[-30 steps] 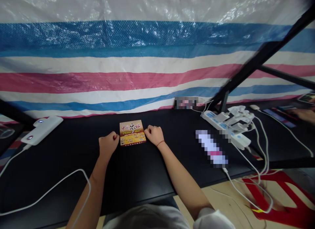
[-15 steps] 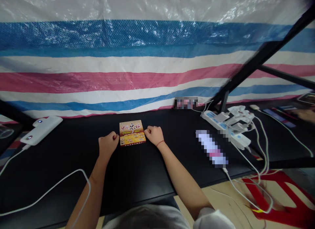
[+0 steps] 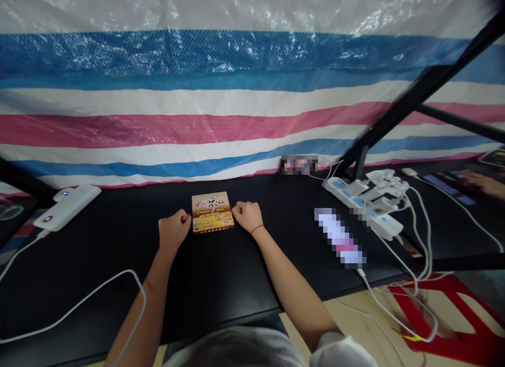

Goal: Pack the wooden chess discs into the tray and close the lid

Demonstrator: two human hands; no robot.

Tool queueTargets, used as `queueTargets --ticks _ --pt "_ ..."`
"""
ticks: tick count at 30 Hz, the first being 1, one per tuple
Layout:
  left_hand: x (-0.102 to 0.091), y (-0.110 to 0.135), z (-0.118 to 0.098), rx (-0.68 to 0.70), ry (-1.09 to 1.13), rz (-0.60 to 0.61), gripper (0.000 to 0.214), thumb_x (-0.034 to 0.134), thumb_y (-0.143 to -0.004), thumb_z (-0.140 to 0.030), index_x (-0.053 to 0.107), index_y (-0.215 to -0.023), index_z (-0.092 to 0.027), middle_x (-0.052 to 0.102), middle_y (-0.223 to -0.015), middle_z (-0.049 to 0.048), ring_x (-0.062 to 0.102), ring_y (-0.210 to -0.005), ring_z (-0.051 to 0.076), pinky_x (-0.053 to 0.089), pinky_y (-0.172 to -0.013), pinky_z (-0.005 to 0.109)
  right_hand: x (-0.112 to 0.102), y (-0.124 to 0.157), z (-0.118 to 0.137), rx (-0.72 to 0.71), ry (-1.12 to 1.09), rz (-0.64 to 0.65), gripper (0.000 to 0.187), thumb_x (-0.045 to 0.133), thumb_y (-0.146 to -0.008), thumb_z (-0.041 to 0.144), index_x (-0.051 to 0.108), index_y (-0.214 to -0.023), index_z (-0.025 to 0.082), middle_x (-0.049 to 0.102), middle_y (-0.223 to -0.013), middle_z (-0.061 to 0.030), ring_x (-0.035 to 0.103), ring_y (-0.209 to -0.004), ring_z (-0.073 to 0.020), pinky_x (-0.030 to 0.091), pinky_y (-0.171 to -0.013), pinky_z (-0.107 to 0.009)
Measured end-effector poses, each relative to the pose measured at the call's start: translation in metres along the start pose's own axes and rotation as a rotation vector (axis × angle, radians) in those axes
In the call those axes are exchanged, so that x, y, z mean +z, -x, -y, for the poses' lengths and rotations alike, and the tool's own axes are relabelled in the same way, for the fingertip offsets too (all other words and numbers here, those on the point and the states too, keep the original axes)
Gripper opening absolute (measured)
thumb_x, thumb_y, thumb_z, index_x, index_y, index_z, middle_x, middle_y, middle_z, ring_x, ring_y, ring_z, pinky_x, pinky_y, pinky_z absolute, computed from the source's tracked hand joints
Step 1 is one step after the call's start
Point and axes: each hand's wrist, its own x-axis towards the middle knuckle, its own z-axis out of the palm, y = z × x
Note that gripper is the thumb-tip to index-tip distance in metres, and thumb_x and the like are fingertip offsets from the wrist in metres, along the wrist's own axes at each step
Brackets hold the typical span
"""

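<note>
The person's left hand (image 3: pixel 174 230) and right hand (image 3: pixel 247 217) sit on the black worktop (image 3: pixel 221 283), one on each side of a small Chinese chess box (image 3: pixel 213 212). The box lies flat, its printed yellow-and-red face up, near the worktop's far-to-middle area and straight ahead of the person.

Both hands are loosely curled, knuckles up and fingers bent in toward the box, and neither is clenched into a tight fist. The right hand's fingertips (image 3: pixel 234 209) touch the box's right edge, while the left hand's fingers (image 3: pixel 183 216) are just beside or barely touching its left edge. Neither hand is under the box or closed around it, and how hard they press cannot be told.

Both forearms angle inward from the bottom of the view, and a red string (image 3: pixel 257 229) circles the right wrist. A white cable (image 3: pixel 84 299) runs just beside the left forearm, leading toward a white power bank (image 3: pixel 67 208) at the left. A power strip (image 3: pixel 363 201) with plugs lies to the right, near a blurred object (image 3: pixel 339 238). At the far right, another person's hand (image 3: pixel 483 184) rests apart from all this. A striped tarp (image 3: pixel 197 103) hangs behind.
</note>
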Motion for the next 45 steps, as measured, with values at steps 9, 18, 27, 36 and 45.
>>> queueTargets --ticks 9,18,27,36,45 --pt "-0.001 -0.001 0.001 -0.065 0.137 -0.044 0.026 0.046 -0.079 -0.022 0.028 -0.059 -0.021 0.034 -0.053 -0.0052 0.033 -0.052 0.012 0.026 -0.059 0.026 0.000 0.000 -0.001 -0.009 -0.009 0.001 0.028 0.051 -0.086 0.023 0.053 -0.059 0.018 0.056 -0.059 0.0019 0.050 -0.064 -0.0123 0.018 -0.061 -0.027" --pt "0.002 -0.002 0.002 -0.018 0.015 -0.004 0.022 0.046 -0.081 -0.022 0.036 -0.061 -0.020 0.041 -0.055 -0.0047 0.037 -0.054 0.012 0.027 -0.062 0.025 -0.001 0.001 -0.001 -0.017 0.012 0.016 0.029 0.050 -0.089 0.025 0.054 -0.061 0.018 0.060 -0.062 0.0007 0.053 -0.067 -0.0125 0.019 -0.062 -0.027" --pt "-0.001 -0.002 -0.002 -0.014 -0.002 0.020 0.021 0.047 -0.082 -0.022 0.037 -0.063 -0.021 0.043 -0.055 -0.0055 0.044 -0.055 0.012 0.027 -0.065 0.026 -0.001 0.001 -0.001 -0.024 0.012 0.025 0.028 0.050 -0.089 0.025 0.054 -0.062 0.018 0.060 -0.062 0.0005 0.053 -0.067 -0.0131 0.018 -0.062 -0.027" --pt "0.000 0.001 -0.002 -0.050 0.200 -0.086 0.017 0.048 -0.083 -0.029 0.045 -0.068 -0.021 0.048 -0.058 -0.0050 0.048 -0.058 0.012 0.034 -0.066 0.025 -0.003 0.003 0.000 -0.010 -0.045 -0.029 0.031 0.042 -0.097 0.030 0.059 -0.073 0.019 0.065 -0.069 -0.0006 0.059 -0.070 -0.0136 0.023 -0.063 -0.026" --pt "0.006 0.010 -0.016 0.291 0.459 -0.372 0.032 0.047 -0.090 -0.035 0.058 -0.116 -0.020 0.060 -0.113 0.0097 0.057 -0.105 0.021 0.046 -0.092 0.035 -0.005 0.012 0.012 0.039 -0.235 -0.050 0.036 0.044 -0.096 0.045 0.072 -0.098 0.022 0.067 -0.093 -0.0061 0.057 -0.091 -0.0202 0.034 -0.075 -0.028"
